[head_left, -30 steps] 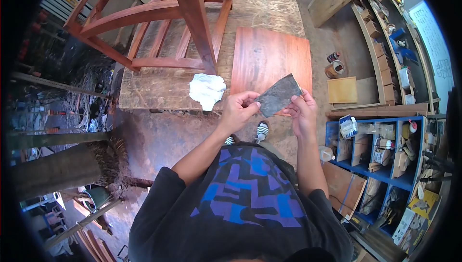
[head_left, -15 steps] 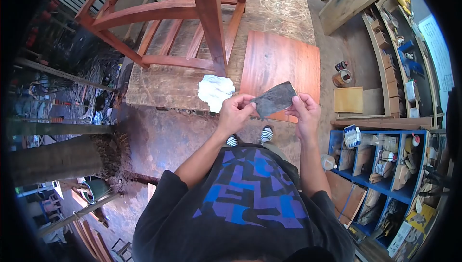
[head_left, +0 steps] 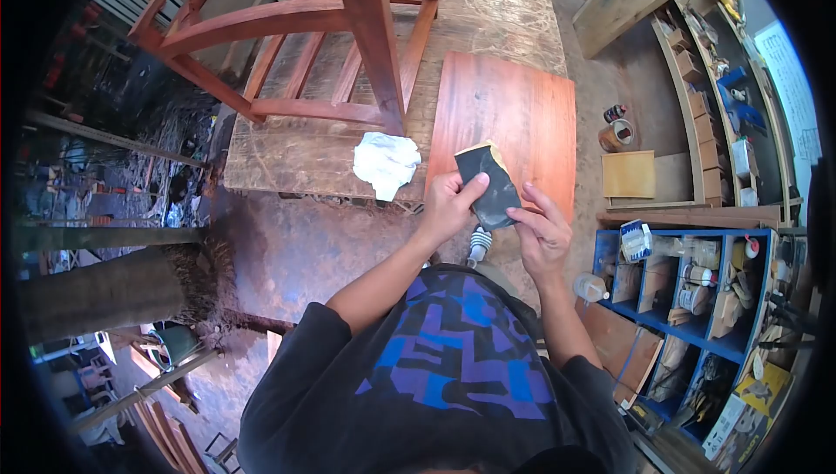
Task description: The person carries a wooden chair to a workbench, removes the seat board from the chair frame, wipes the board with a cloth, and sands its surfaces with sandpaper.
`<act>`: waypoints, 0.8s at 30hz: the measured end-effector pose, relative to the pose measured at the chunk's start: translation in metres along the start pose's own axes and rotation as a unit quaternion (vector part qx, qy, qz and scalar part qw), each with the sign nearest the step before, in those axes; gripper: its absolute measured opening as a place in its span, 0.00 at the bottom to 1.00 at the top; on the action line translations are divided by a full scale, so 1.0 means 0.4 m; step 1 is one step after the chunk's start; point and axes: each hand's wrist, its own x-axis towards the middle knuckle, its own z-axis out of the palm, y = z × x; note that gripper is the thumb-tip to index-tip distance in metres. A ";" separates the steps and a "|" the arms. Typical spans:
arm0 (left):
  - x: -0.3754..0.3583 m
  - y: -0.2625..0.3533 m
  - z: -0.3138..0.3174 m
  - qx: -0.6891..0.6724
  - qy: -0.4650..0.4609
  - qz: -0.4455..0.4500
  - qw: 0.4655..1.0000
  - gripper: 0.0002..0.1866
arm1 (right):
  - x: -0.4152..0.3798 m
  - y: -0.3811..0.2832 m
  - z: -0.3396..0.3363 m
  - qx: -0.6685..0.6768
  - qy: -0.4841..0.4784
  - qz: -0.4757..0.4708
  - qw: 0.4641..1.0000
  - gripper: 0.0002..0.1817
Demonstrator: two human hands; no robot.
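Observation:
A dark sheet of sandpaper [head_left: 489,188] with a tan edge along its top is held up in front of my body. My left hand [head_left: 448,208] grips its left side, thumb pressed on the dark face. At the sheet's lower right corner, my right hand [head_left: 544,235] pinches it between thumb and a finger, other fingers raised. Beyond the sheet lies a flat reddish wooden panel [head_left: 514,108] on the workbench [head_left: 305,161]. To the left, a crumpled white cloth [head_left: 386,163] rests by a leg of the reddish wooden chair frame [head_left: 348,17].
A blue compartment shelf [head_left: 684,322] with bottles and wood pieces stands on the right. Past it are a brown tin [head_left: 616,134], a yellowish board [head_left: 629,175] and an open cabinet with small boxes [head_left: 699,117]. Timber strips [head_left: 170,439] lie lower left.
The sandpaper has turned from lying sideways to more upright, showing its tan edge. My left hand has shifted right, and my right hand has moved lower to the sheet's bottom corner.

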 end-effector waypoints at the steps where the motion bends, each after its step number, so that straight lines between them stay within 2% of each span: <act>1: 0.004 -0.009 -0.003 -0.019 0.000 -0.022 1.000 0.12 | -0.008 0.006 0.001 0.014 0.008 0.003 1.000 0.15; 7: 0.034 -0.031 0.014 -0.068 0.029 -0.065 0.995 0.12 | -0.046 0.044 -0.038 0.081 0.052 0.051 0.994 0.16; 10: 0.044 -0.054 0.030 -0.067 0.031 -0.065 0.995 0.13 | -0.052 0.064 -0.064 0.070 0.041 0.048 0.996 0.20; 12: 0.057 -0.074 0.050 -0.061 0.045 -0.057 0.995 0.14 | -0.058 0.077 -0.076 0.156 0.040 0.127 0.979 0.23; 13: 0.063 -0.081 0.061 -0.061 0.059 -0.055 0.995 0.14 | -0.054 0.084 -0.082 0.200 0.036 0.167 0.965 0.26; 14: 0.069 -0.087 0.069 -0.060 0.075 -0.052 0.994 0.14 | -0.043 0.092 -0.093 0.304 0.028 0.205 0.930 0.29; 16: 0.085 -0.108 0.095 -0.051 0.089 -0.043 0.994 0.14 | -0.007 0.112 -0.118 0.499 0.007 0.277 0.821 0.35; 19: 0.108 -0.146 0.154 -0.033 0.113 -0.044 0.992 0.14 | 0.022 0.219 -0.149 0.585 -0.081 0.393 0.705 0.37; 20: 0.121 -0.162 0.177 -0.027 0.123 -0.048 0.991 0.14 | 0.039 0.262 -0.154 0.587 -0.115 0.387 0.702 0.35; 23: 0.161 -0.207 0.238 -0.030 0.149 -0.031 0.988 0.14 | 0.133 0.285 -0.225 0.582 -0.092 0.425 0.687 0.34; 24: 0.177 -0.217 0.261 -0.017 0.145 -0.037 0.989 0.14 | 0.154 0.329 -0.252 0.560 -0.115 0.418 0.706 0.33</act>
